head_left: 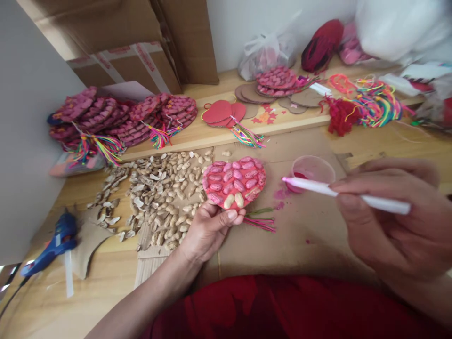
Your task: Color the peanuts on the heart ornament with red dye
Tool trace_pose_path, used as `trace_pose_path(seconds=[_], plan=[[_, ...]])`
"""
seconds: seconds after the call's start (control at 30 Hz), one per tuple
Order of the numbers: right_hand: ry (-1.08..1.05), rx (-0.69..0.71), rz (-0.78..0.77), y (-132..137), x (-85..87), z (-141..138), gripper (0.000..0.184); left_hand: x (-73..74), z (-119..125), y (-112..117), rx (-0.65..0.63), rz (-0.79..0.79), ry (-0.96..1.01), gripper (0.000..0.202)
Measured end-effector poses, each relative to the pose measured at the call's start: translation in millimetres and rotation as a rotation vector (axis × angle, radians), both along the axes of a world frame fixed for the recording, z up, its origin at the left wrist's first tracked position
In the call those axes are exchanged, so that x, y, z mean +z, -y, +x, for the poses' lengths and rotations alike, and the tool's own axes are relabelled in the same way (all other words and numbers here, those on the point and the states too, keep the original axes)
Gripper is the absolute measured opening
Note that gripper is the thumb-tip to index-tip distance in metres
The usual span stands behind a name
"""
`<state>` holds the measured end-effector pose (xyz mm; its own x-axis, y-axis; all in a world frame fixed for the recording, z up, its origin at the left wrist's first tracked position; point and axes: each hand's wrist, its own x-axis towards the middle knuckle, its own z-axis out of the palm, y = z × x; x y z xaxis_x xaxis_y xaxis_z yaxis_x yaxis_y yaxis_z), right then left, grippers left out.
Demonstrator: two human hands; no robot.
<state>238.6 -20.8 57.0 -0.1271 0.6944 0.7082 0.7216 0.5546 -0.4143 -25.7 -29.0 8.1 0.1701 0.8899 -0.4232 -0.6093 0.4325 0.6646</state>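
My left hand (208, 230) pinches the lower edge of a red heart (223, 189) between thumb and fingers. Rows of peanuts painted pink cover it, and two peanuts (234, 201) near its bottom point are bare and pale. Green and pink strings (260, 223) hang out beside my left fingertips. In my right hand (395, 235) is a white felt-tip pen (310, 185) with a pink tip, pointing left, apart from the heart. Just behind the pen stands a clear plastic cup (318, 165) with dark pink liquid in it.
Peanuts and shells (165, 188) spread left of the heart on a cardboard sheet (282, 249). A blue glue gun (60, 238) lies far left. Along a raised board sit stacked peanut hearts (116, 117), plain red hearts (222, 112) and colourful tassels (379, 106). Pink stains mark the cardboard.
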Motion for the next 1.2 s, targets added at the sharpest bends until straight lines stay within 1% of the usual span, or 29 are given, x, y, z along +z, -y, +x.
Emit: trace_pose_path(seconds=[0.07,0.1,0.17,0.23,0.33,0.63,0.83,1.07,1.2], plan=[[-0.041,-0.158,0.019,-6.3,-1.4,8.0,0.016,0.2,0.0,-0.1,-0.003,0.0,-0.016,0.033],[-0.027,-0.222,0.022,-10.1,-2.5,11.4,0.013,0.4,0.0,-0.1,-0.003,0.002,-0.026,0.033],[0.057,-0.27,-0.009,-17.4,-4.7,16.3,0.007,0.6,-0.1,0.0,-0.004,-0.002,-0.044,0.032],[0.123,-0.254,-0.042,-23.2,-6.9,18.7,0.007,0.4,-0.5,0.4,-0.004,-0.005,-0.059,0.032],[0.159,-0.226,-0.068,-28.0,-10.1,18.6,0.01,-0.5,-1.6,1.3,-0.01,-0.014,-0.072,0.032],[0.142,-0.202,-0.131,-30.4,-17.6,11.0,0.011,0.4,-1.0,1.2,-0.018,-0.006,-0.078,0.03],[0.105,-0.256,-0.084,-31.5,-19.0,12.6,0.018,2.2,0.4,0.5,-0.027,0.012,-0.057,0.031],[0.11,-0.212,-0.104,-31.6,-19.8,12.9,0.018,4.5,3.0,-0.2,-0.007,-0.006,-0.047,0.034],[0.06,-0.264,-0.07,-30.7,-17.5,19.8,0.019,4.5,3.7,-0.2,0.002,-0.001,-0.035,0.035]])
